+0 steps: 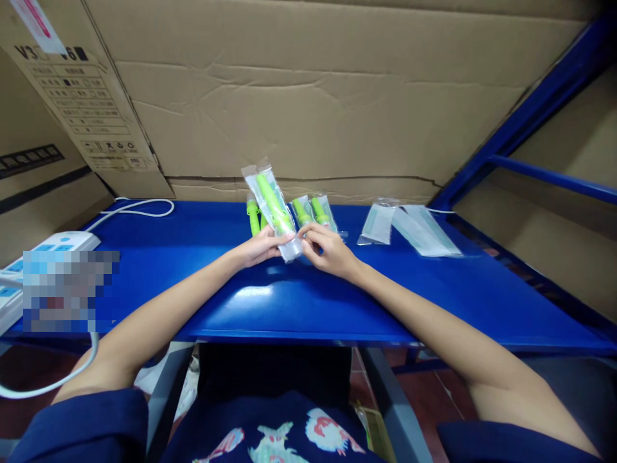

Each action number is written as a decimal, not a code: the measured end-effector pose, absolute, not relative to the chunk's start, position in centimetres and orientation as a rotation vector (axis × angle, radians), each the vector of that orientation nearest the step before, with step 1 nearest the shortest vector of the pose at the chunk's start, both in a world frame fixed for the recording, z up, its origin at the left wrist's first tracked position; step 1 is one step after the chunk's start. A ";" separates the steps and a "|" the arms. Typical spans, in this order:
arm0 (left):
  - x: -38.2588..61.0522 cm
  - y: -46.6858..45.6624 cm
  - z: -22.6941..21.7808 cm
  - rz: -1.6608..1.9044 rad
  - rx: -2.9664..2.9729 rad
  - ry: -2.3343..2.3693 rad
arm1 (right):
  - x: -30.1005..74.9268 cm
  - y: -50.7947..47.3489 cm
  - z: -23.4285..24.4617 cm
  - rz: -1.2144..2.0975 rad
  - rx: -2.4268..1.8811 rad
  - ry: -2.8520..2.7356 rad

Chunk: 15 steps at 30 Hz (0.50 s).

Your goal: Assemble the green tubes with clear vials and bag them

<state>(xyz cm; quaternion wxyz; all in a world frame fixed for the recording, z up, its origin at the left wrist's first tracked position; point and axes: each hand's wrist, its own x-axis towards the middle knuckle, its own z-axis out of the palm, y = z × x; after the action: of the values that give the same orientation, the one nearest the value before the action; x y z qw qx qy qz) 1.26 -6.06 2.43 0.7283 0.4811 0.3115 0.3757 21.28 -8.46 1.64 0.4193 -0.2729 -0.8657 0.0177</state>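
Observation:
My left hand grips a clear plastic bag with a bright green tube-shaped item inside, thumb on top near the bag's lower end. The bag is tilted, its far end leaning left. Fingers curled in a pinch, my right hand is at the bag's lower right edge. Behind that hand lie two more bagged green items, side by side. Loose green tube-shaped items show behind the held bag, partly covered by it.
Flat clear bags with pale green-white strips lie on the right of the blue table. At left are a white power strip, its cable and a blurred-out patch. Cardboard walls the back; a blue metal frame stands right.

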 end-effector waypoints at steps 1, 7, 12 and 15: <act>1.2 -6.1 2.4 0.825 1.064 0.686 | 21.3 -8.4 1.6 0.055 -0.681 -2.172; 1.2 -6.3 2.4 0.809 1.202 0.653 | 21.5 -8.3 1.5 0.107 -0.693 -2.186; 1.3 -6.2 2.2 0.803 1.353 0.682 | 21.4 -8.3 1.5 0.108 -0.715 -2.196; 1.2 -6.0 2.1 0.790 1.362 0.693 | 21.4 -8.2 1.5 0.117 -0.698 -2.179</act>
<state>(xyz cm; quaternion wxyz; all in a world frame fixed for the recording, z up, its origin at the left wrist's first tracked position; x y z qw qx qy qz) 1.15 -6.03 2.10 0.6525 0.6000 0.3053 0.3479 21.40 -8.24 1.50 0.4125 -0.2777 -0.8664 0.0467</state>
